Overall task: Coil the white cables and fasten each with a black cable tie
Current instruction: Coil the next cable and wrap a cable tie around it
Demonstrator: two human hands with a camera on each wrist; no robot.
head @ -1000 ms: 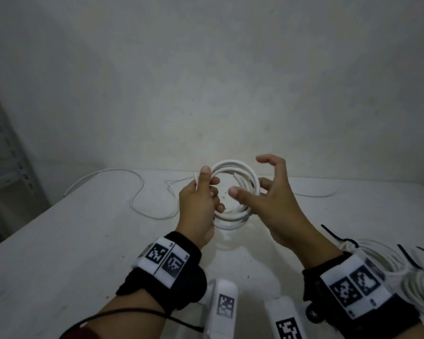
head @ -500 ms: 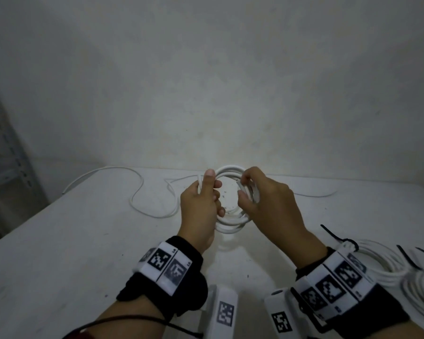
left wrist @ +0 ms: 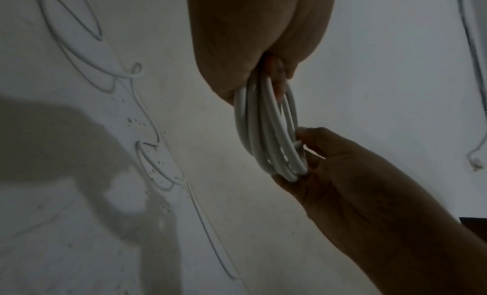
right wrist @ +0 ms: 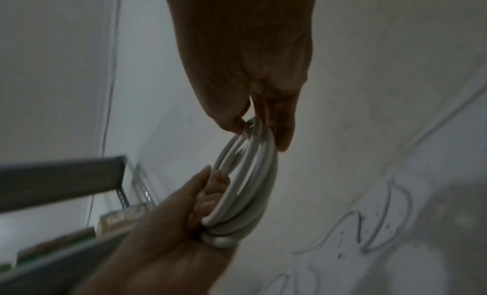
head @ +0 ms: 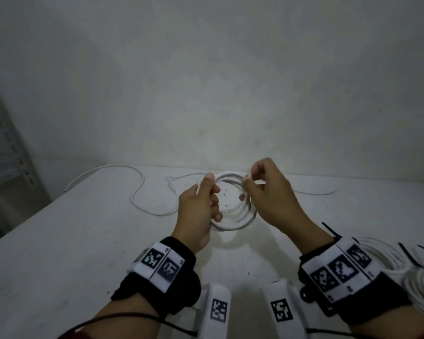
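Note:
A white cable coil (head: 233, 222) of several loops hangs above the table between both hands. My left hand (head: 201, 204) grips its left side, thumb on top and fingers curled through the ring. My right hand (head: 260, 187) pinches the coil's right side, and a short white cable end sticks up between its fingertips. In the left wrist view the coil (left wrist: 269, 131) stands edge on, and in the right wrist view the same coil (right wrist: 245, 187) is held at both ends. No black tie is on this coil.
A loose white cable (head: 142, 192) snakes over the far left of the white table (head: 71, 253), and another thin one (head: 313, 192) runs off right. Coiled cables with black ties (head: 402, 260) lie at the right edge. A metal shelf (head: 8, 172) stands left.
My right hand, spread open beside the coil a second ago, has closed on its right side and now pinches the cable end higher up. The left hand has kept its grip.

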